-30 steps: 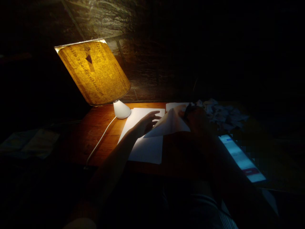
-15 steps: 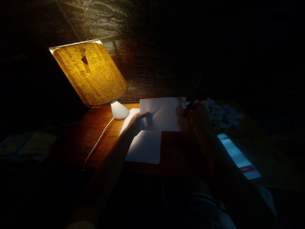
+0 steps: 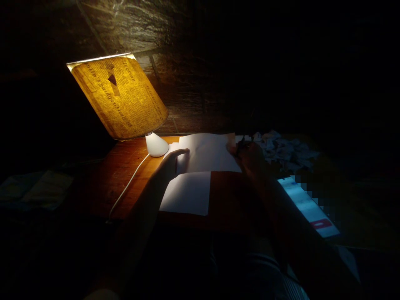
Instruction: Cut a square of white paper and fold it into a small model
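A white sheet of paper (image 3: 206,152) is held up by its two sides over the table, its upper edge slightly curved. My left hand (image 3: 178,161) grips its left edge, thumb on top of the sheet. My right hand (image 3: 248,153) is closed at the right edge, with a small dark object (image 3: 240,146) at its fingers; its kind is lost in the shadow. Nearer to me, another white sheet or stack of paper (image 3: 187,193) lies on the table, partly under the held sheet and my left arm.
A lit lamp with a newsprint-patterned shade (image 3: 120,98) leans at the left on a white base (image 3: 156,146), its white cord (image 3: 126,189) crossing the wooden table (image 3: 125,166). Crumpled or torn paper pieces (image 3: 287,150) lie at the right, behind a glowing screen (image 3: 309,204). A stone wall (image 3: 175,83) rises behind.
Both hands have moved slightly left with the sheet, and it now lies flatter and curves. The thin line above my right hand no longer shows clearly.
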{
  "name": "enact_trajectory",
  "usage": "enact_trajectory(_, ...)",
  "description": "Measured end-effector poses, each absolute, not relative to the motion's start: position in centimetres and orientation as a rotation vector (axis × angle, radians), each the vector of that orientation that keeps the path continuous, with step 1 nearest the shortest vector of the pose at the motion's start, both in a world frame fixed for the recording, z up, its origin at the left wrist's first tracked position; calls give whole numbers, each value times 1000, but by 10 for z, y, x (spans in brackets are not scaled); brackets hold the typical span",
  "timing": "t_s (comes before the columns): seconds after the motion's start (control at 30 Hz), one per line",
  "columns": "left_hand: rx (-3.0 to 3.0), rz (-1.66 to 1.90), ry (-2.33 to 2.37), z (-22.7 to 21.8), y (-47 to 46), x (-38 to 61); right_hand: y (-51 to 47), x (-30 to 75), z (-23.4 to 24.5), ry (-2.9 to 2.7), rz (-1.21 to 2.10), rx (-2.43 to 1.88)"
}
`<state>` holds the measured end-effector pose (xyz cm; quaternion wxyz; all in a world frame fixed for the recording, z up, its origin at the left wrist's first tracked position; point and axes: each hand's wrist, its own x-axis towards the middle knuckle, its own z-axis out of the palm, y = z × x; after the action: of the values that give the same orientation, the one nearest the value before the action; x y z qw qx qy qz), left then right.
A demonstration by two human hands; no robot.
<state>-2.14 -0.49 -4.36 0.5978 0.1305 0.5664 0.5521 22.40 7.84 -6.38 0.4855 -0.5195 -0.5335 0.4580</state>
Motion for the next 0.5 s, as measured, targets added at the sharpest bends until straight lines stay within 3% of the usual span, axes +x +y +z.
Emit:
enact_trajectory(0.27,438,1297,1492,-66,-95,-53,40,191,-71,-1376,1506,-1034)
enact_trajectory(0.5,339,1728,1611,-82,-124,-57,40,189,-71,-1436,1768,-1209)
